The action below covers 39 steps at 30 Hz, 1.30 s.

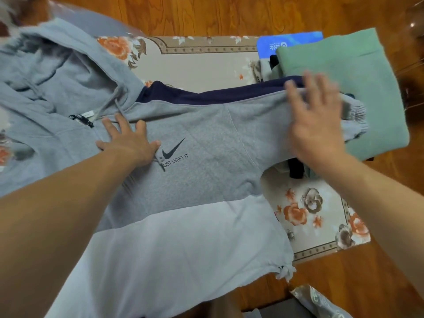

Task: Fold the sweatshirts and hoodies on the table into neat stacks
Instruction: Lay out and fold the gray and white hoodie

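A grey hoodie (202, 171) with a black swoosh logo and a lighter lower panel lies spread face up across the table, its hood at the left. My left hand (128, 141) presses flat on its chest beside the zip, fingers spread. My right hand (319, 120), blurred, lies with fingers straight on the outstretched sleeve near its ribbed cuff (355, 120). A dark navy garment (206, 95) shows under the sleeve's far edge. A folded green sweatshirt (353, 81) sits at the right on a stack.
The table wears a floral cloth (321, 216), bare at the near right and far middle. A blue card (289, 42) lies behind the green stack. Dark clothing (296, 168) peeks out under that stack. Wooden floor (229, 12) surrounds the table; a plastic bag (319, 301) lies bottom right.
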Motion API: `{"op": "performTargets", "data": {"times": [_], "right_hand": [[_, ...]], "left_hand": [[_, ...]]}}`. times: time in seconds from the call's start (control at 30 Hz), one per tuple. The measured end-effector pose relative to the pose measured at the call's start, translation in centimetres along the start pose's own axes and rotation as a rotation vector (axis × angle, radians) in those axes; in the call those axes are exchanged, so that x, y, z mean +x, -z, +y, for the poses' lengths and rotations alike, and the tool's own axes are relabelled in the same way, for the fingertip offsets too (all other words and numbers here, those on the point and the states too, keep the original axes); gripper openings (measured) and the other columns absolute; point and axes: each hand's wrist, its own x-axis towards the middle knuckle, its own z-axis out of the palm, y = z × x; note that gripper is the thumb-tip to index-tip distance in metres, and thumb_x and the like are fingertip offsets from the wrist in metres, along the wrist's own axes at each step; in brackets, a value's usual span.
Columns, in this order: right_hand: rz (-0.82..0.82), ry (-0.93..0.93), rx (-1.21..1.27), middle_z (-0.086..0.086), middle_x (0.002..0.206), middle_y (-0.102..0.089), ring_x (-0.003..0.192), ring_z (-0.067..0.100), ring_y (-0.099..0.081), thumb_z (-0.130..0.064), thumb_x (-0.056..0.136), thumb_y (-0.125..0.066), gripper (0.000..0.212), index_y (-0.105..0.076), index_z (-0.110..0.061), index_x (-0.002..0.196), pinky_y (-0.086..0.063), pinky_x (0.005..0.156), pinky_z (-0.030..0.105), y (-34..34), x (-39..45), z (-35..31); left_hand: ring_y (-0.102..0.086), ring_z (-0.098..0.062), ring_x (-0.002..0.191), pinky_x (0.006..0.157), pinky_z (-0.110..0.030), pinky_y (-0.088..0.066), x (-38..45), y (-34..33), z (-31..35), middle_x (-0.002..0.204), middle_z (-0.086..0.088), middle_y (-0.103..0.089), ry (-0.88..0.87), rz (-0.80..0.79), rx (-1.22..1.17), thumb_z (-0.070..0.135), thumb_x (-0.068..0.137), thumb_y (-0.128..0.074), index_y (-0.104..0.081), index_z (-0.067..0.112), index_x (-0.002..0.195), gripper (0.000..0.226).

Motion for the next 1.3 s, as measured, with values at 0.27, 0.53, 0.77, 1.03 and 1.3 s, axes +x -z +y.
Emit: {"op": "performTargets", "data": {"times": [0.27, 0.53, 0.77, 1.03, 1.3], "right_hand": [[-0.369, 0.252, 0.121, 0.014, 0.168, 0.011, 0.153, 0.039, 0.014, -0.011, 0.095, -0.035, 0.071, -0.011, -0.021, 0.161, 0.006, 0.123, 0.05, -4.0, 0.5, -13.8], [-0.65, 0.169, 0.216, 0.002, 0.168, 0.016, 0.154, 0.036, 0.011, -0.04, 0.106, -0.035, 0.067, 0.003, -0.032, 0.161, -0.011, 0.122, 0.06, -7.8, 1.7, -22.2], [-0.586, 0.063, 0.113, 0.021, 0.158, -0.022, 0.141, 0.044, -0.028, -0.024, 0.095, -0.051, 0.058, -0.034, -0.008, 0.149, -0.032, 0.113, 0.055, -3.7, 3.4, -28.3], [-0.339, 0.654, 0.417, 0.03, 0.155, -0.032, 0.139, 0.051, -0.034, -0.016, 0.086, -0.043, 0.059, -0.048, -0.006, 0.144, -0.034, 0.113, 0.058, -5.2, -8.1, -42.9], [-0.221, 0.938, 0.477, 0.02, 0.16, -0.031, 0.148, 0.043, -0.026, -0.018, 0.097, -0.052, 0.052, -0.045, -0.012, 0.148, -0.025, 0.119, 0.057, -6.8, -14.3, -49.0]], "left_hand": [[0.022, -0.038, 0.154, 0.118, -0.072, -0.008, 0.3, -1.1, -0.8, 0.168, -0.008, 0.023, -0.04, 0.073, -0.122, 0.065, 0.1, -0.04, -0.014, 0.029, 0.158, 0.074], [-0.016, -0.044, 0.153, 0.123, -0.056, -0.018, -5.5, -9.3, -12.5, 0.166, -0.021, -0.021, -0.262, 0.463, -0.249, 0.043, 0.1, -0.041, -0.047, 0.022, 0.151, 0.056], [-0.014, -0.049, 0.152, 0.122, -0.06, -0.016, -8.3, -12.4, -23.3, 0.167, -0.024, -0.015, 0.044, 0.419, -0.199, 0.045, 0.105, -0.031, -0.029, 0.023, 0.161, 0.06], [-0.005, -0.042, 0.155, 0.125, -0.052, -0.006, -14.2, -18.0, -24.5, 0.17, -0.018, -0.007, 0.264, 0.452, -0.401, 0.038, 0.106, -0.042, -0.023, 0.026, 0.162, 0.06], [-0.035, -0.031, 0.139, 0.112, -0.044, -0.034, -24.6, -25.6, -29.9, 0.156, -0.015, -0.03, 0.804, 0.514, -0.93, 0.052, 0.098, -0.055, -0.03, 0.024, 0.155, 0.068]]}}
